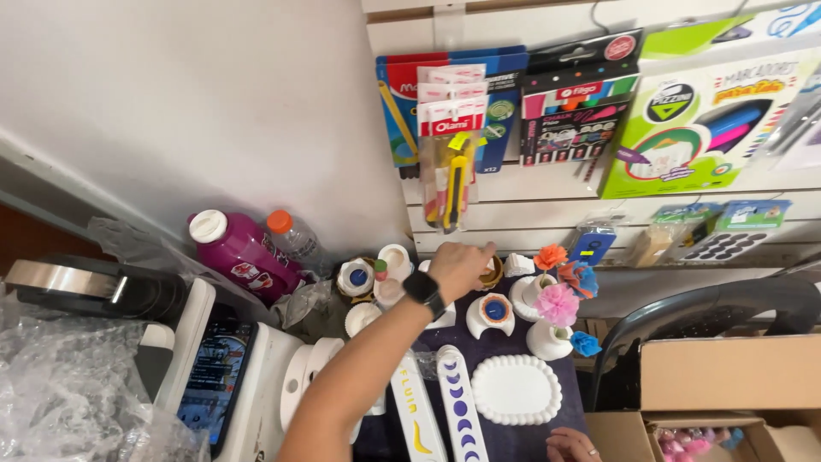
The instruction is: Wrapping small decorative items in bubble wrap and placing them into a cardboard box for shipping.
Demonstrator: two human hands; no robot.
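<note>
Left hand [459, 268] is stretched out to the back of the counter [513, 436], fingers curled over a small brownish pot [492, 274], real grip or not I can't tell; right hand [571, 446] rests half curled and empty by the white oval tray [516, 389]; so it looks barely underway, nothing lifted yet.

Bright, even indoor light from above; shadows soft. Mild glare on the white wall [214, 103] and glossy hanging packages [684, 111]. Wide-angle bending at edges. Bubble wrap [60, 385] at lower left slightly soft; centre sharp.
</note>
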